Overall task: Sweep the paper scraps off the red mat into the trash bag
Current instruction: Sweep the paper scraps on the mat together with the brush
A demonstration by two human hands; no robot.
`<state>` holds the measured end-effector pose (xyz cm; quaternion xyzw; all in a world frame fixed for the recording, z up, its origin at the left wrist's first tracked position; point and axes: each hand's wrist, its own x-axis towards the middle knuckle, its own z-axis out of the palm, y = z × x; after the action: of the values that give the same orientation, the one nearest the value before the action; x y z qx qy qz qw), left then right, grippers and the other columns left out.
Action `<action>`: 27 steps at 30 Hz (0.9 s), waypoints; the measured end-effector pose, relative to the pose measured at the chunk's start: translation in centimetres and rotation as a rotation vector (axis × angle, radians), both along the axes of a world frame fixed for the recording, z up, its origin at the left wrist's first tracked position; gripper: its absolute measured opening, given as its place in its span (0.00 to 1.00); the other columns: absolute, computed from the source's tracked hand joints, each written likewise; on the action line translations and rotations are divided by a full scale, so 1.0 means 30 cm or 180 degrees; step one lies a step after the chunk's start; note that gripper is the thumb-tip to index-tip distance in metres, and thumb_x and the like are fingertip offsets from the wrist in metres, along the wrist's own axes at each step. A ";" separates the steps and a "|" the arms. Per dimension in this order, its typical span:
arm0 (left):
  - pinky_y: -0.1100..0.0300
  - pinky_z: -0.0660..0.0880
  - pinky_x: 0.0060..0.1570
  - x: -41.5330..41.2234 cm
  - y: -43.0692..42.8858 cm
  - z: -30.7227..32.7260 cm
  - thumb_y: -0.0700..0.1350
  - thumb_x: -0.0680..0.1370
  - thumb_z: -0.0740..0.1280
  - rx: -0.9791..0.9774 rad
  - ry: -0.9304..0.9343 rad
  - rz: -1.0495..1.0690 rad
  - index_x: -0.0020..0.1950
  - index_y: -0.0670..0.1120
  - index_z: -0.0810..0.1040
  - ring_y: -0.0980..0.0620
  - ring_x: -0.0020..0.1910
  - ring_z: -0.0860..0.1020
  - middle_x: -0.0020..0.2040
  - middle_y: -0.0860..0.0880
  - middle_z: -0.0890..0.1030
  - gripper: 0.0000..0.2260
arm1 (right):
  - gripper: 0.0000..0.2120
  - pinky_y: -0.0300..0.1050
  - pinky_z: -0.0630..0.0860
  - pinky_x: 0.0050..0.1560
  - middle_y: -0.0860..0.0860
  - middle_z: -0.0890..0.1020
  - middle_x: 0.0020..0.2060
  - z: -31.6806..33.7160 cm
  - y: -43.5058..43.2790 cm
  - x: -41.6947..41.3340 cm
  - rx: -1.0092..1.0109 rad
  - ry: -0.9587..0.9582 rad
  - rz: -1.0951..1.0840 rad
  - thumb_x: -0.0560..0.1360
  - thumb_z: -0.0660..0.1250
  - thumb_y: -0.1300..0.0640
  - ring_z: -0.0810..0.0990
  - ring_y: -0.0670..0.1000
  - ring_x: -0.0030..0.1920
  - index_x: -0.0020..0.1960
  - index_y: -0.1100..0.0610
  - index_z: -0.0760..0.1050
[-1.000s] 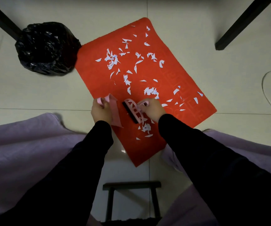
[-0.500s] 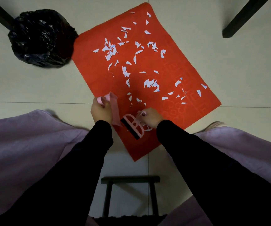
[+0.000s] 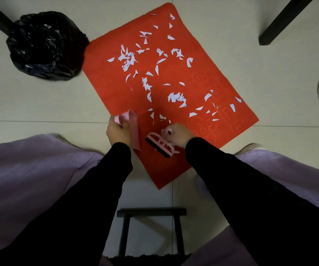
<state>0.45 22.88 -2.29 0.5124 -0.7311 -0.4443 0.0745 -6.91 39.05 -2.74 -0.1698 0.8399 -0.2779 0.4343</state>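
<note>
Holding a small pink brush (image 3: 159, 144), the right hand (image 3: 177, 134) curls its fingers round the handle. The black hairs of the brush rest on the red mat (image 3: 174, 166), near the mat's close corner. The left hand (image 3: 118, 132) grips a pink dustpan (image 3: 133, 129). The dustpan stands tilted at the left edge of the mat, just beside the brush. Both hands are low on the mat, near each other but apart.

White paper scraps (image 3: 176, 97) lie all over the mat. Most are in the middle and at the far end. A few small ones lie just past the brush, and a few bits peek out beside it by the right hand.

The black trash bag (image 3: 45, 45) stands on the floor (image 3: 39, 104) at the far left corner of the mat, touching its edge. Black sleeves (image 3: 97, 189) cover both arms. A dark stool (image 3: 151, 212) stands on the floor below the arms.
</note>
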 end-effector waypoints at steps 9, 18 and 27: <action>0.50 0.75 0.52 -0.003 -0.005 -0.002 0.46 0.81 0.56 0.0024 0.0022 0.0095 0.55 0.39 0.74 0.39 0.51 0.77 0.51 0.37 0.80 0.13 | 0.09 0.47 0.75 0.39 0.58 0.83 0.42 0.032 0.015 -0.072 -0.0095 0.0275 -0.0202 0.77 0.63 0.59 0.79 0.56 0.37 0.49 0.62 0.80; 0.56 0.72 0.49 0.002 -0.009 -0.014 0.45 0.81 0.56 -0.0029 0.0039 0.0109 0.55 0.39 0.74 0.40 0.51 0.77 0.51 0.37 0.80 0.12 | 0.10 0.44 0.74 0.47 0.59 0.83 0.49 0.032 0.058 -0.091 0.0089 0.0226 -0.0153 0.77 0.62 0.60 0.81 0.57 0.50 0.52 0.63 0.80; 0.62 0.67 0.40 -0.015 0.046 0.005 0.43 0.80 0.57 -0.0076 0.0104 0.0241 0.53 0.38 0.74 0.47 0.42 0.73 0.43 0.42 0.77 0.11 | 0.10 0.50 0.78 0.54 0.60 0.83 0.50 0.022 0.068 -0.104 -0.0117 -0.0027 -0.0231 0.76 0.64 0.61 0.82 0.56 0.48 0.53 0.64 0.79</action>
<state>0.01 24.26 -2.15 0.5314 -0.7151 -0.4407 0.1093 -10.04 41.08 -2.07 -0.1460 0.8383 -0.3096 0.4243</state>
